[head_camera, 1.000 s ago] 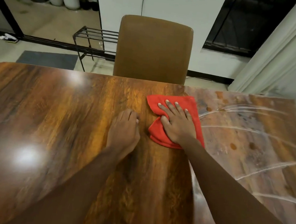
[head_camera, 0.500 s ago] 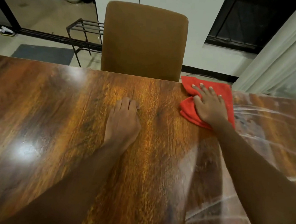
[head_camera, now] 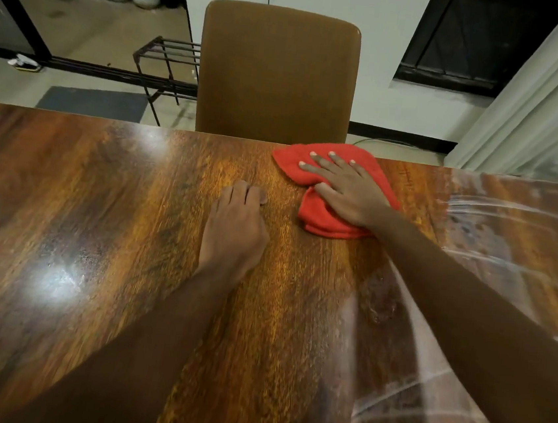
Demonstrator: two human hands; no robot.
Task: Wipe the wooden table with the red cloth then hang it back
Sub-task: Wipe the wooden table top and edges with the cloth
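Observation:
The glossy wooden table fills the lower view. A folded red cloth lies near the table's far edge, just right of centre. My right hand presses flat on the cloth with fingers spread, covering its middle. To the cloth's left, my left hand rests on the bare wood with fingers curled under, holding nothing. Wet streaks mark the table's right side.
A brown upholstered chair stands against the far edge, right behind the cloth. A black metal rack and a dark mat are on the floor at back left. White curtains hang at the right.
My right hand has slid the red cloth from the far right edge leftward and slightly toward me. My left hand stays planted in the same spot.

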